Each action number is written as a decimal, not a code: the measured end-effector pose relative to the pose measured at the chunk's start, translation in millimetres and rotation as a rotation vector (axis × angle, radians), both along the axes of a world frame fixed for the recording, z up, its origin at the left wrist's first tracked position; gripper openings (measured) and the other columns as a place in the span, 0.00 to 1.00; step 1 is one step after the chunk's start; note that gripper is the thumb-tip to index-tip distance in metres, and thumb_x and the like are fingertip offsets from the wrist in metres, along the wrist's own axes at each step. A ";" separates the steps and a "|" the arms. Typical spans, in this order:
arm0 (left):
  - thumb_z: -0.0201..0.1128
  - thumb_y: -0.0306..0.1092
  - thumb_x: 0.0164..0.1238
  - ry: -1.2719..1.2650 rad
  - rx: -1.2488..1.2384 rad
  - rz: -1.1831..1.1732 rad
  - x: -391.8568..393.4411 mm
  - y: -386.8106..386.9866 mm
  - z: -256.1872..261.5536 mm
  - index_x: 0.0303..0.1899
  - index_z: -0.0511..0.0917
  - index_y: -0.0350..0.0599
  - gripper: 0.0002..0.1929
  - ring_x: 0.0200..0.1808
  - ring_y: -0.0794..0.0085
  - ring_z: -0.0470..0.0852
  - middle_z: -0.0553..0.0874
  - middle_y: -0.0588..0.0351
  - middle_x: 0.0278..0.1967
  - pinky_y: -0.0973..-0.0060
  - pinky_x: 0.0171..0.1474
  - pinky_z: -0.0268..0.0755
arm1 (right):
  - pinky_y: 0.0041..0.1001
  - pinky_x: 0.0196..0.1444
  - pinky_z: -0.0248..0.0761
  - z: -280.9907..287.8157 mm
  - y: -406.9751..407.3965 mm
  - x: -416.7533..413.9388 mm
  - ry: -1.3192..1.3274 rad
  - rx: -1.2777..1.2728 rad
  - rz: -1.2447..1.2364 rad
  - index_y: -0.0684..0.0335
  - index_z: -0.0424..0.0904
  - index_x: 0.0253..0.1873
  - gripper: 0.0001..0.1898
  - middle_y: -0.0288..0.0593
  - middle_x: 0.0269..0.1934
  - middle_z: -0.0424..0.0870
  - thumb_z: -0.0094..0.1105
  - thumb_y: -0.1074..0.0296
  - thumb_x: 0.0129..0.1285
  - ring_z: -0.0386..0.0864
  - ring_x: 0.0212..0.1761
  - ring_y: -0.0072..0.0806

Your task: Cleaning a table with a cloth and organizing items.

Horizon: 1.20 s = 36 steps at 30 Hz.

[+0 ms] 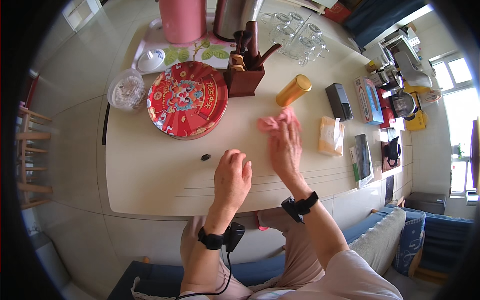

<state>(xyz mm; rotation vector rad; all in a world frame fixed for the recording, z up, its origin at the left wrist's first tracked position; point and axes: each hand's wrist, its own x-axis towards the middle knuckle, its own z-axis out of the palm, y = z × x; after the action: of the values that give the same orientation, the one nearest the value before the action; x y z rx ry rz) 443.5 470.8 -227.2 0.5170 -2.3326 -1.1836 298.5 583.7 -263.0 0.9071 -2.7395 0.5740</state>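
Observation:
Under my right hand (285, 150) a crumpled pink cloth (273, 123) lies pressed against the cream tabletop (157, 172), its folds bunching out past the fingers. My left hand (231, 176) hovers at or just over the table near the front, fingers loosely curled and thumb apart, with nothing visible in it. To its left is a small dark oval object (205, 157). A golden cylindrical canister (293, 90) stands just beyond the cloth. Right of my right hand sits a pack of tissues (330, 135) in orange wrapping.
A round red tin (187, 99), a tub of cotton swabs (128, 90) and a wooden utensil holder (244, 80) stand to the left and behind. Farther back are a tray (150, 35) bearing a pink flask (183, 18), and glass mugs (300, 41). A black box (339, 101) and a phone (362, 155) lie right.

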 end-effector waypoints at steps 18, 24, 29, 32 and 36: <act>0.64 0.22 0.58 0.009 0.037 -0.031 -0.4 -0.4 3.8 0.42 0.74 0.33 0.11 0.44 0.50 0.80 0.78 0.44 0.43 0.62 0.45 0.76 | 0.44 0.68 0.60 91.3 -4.0 -70.5 -0.097 -0.284 -0.062 0.71 0.60 0.68 0.38 0.64 0.63 0.67 0.67 0.63 0.54 0.64 0.67 0.54; 0.64 0.21 0.58 0.046 0.077 -0.029 -1.5 0.3 3.8 0.49 0.73 0.34 0.17 0.41 0.52 0.82 0.78 0.43 0.48 0.63 0.44 0.77 | 0.35 0.50 0.76 87.8 -22.1 -110.5 -0.176 -0.265 0.072 0.67 0.73 0.58 0.29 0.56 0.44 0.84 0.70 0.66 0.51 0.84 0.47 0.47; 0.69 0.21 0.53 0.069 0.033 0.026 -3.4 -3.5 12.7 0.56 0.69 0.33 0.27 0.46 0.51 0.80 0.76 0.41 0.52 0.64 0.48 0.77 | 0.34 0.44 0.77 98.4 -19.9 -73.3 -0.168 -0.320 0.075 0.67 0.76 0.52 0.24 0.53 0.38 0.86 0.72 0.67 0.50 0.85 0.41 0.43; 0.72 0.21 0.49 0.097 -0.042 0.081 -8.9 2.1 14.2 0.58 0.68 0.33 0.32 0.49 0.51 0.79 0.76 0.41 0.52 0.64 0.50 0.76 | 0.33 0.47 0.76 121.4 -21.8 -18.3 -0.291 -0.184 0.248 0.66 0.76 0.51 0.24 0.50 0.38 0.85 0.72 0.66 0.50 0.84 0.42 0.38; 0.73 0.20 0.47 0.061 -0.054 0.077 -8.2 4.6 8.8 0.58 0.67 0.34 0.33 0.49 0.51 0.79 0.78 0.43 0.49 0.61 0.50 0.76 | 0.34 0.55 0.73 135.5 -21.3 34.4 -0.381 -0.144 0.386 0.66 0.73 0.58 0.30 0.50 0.45 0.83 0.73 0.65 0.50 0.82 0.48 0.38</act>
<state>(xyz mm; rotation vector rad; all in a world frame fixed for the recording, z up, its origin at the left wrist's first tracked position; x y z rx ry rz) 435.3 475.4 -218.4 0.5387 -2.2656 -1.0834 332.9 562.4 -127.5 1.4295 -2.7984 1.1006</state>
